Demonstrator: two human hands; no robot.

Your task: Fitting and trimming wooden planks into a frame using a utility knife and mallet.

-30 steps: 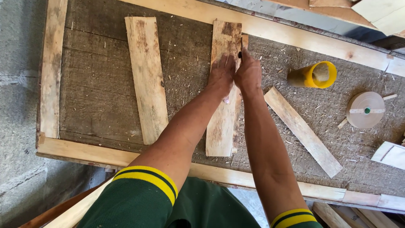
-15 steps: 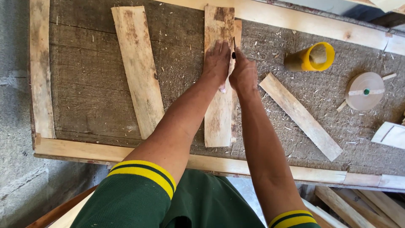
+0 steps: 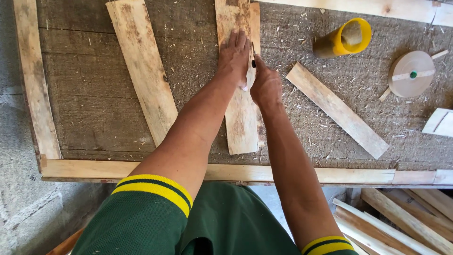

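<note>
My left hand [image 3: 234,56] lies flat, fingers together, pressing down on a pale wooden slat [image 3: 240,123] in the middle of the rough board table [image 3: 94,108]. A second, narrower slat [image 3: 255,19] lies under or beside it on the right. Just to the right, my right hand [image 3: 265,85] is closed around a thin dark tool [image 3: 253,59], its tip against the right edge of the slat. What kind of tool it is cannot be made out.
Another slat [image 3: 141,71] lies to the left and a shorter one [image 3: 335,108] to the right. A yellow cup [image 3: 344,38] lies on its side, with a tape roll [image 3: 411,73] beyond. Wooden strips frame the table [image 3: 226,172]; more slats [image 3: 406,222] are stacked below right.
Both hands have slid toward me along the middle slat, my right hand keeping the tool at the slat's edge. The view has shifted slightly.
</note>
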